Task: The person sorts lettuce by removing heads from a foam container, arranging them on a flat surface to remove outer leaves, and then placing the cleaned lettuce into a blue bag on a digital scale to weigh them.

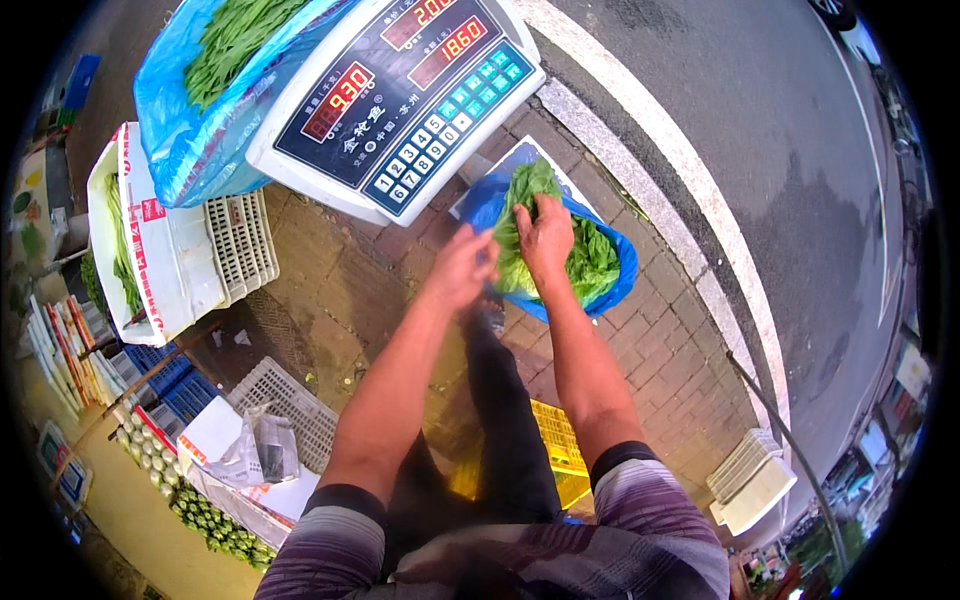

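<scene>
A blue plastic bag [624,274] full of leafy green lettuce [592,259] stands low before me, by a white foam box on the brick paving. My right hand [547,229] lies over a lettuce head [534,184] at the bag's opening, its fingers curled on the leaves. At the lettuce's left side is my left hand [463,268], blurred, with bent fingers near the leaf edge; whether it grips a leaf I cannot tell. Above them a white electronic price scale [397,97] with lit red digits bears a large blue bag [202,161] of long leafy greens [240,45].
At left are a white foam box [176,262], a white plastic crate [244,240] and blue crates [187,397]. A yellow crate [559,442] stands by my legs. White baskets [750,472] are at lower right. A road [810,225] with a white line borders the paving.
</scene>
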Available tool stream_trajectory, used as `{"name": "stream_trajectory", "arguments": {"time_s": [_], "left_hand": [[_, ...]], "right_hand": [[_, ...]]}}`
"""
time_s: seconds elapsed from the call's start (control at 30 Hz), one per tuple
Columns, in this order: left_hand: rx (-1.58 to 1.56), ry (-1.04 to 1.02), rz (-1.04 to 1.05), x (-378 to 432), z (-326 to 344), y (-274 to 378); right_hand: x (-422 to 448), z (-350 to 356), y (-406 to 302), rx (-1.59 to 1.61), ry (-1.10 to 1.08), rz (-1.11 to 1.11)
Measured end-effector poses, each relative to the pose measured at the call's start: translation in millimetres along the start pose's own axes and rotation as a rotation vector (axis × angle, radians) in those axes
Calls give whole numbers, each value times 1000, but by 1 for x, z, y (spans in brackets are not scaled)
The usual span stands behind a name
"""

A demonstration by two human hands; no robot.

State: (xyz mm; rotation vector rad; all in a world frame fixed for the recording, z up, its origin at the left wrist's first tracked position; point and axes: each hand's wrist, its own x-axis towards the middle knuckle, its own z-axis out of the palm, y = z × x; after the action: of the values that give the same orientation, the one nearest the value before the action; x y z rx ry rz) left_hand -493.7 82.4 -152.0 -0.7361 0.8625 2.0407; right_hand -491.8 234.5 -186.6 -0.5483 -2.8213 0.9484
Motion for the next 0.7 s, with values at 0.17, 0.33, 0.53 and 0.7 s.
{"name": "stream_trajectory", "arguments": {"time_s": [0.17,0.33,0.53,0.7], "left_hand": [[-63,10,-57,9,6,2],[1,-137,-13,14,-2,-10],[9,-197,-59,-5,5,-12],[156,-203,-111,-11,-3,-26]], "right_hand": [[-21,-7,5,-41,-21,-38],[-20,-5,18,-42,-72,17],[-29,4,26,-21,-80,100],[-5,47,43,-20,-32,87]]}}
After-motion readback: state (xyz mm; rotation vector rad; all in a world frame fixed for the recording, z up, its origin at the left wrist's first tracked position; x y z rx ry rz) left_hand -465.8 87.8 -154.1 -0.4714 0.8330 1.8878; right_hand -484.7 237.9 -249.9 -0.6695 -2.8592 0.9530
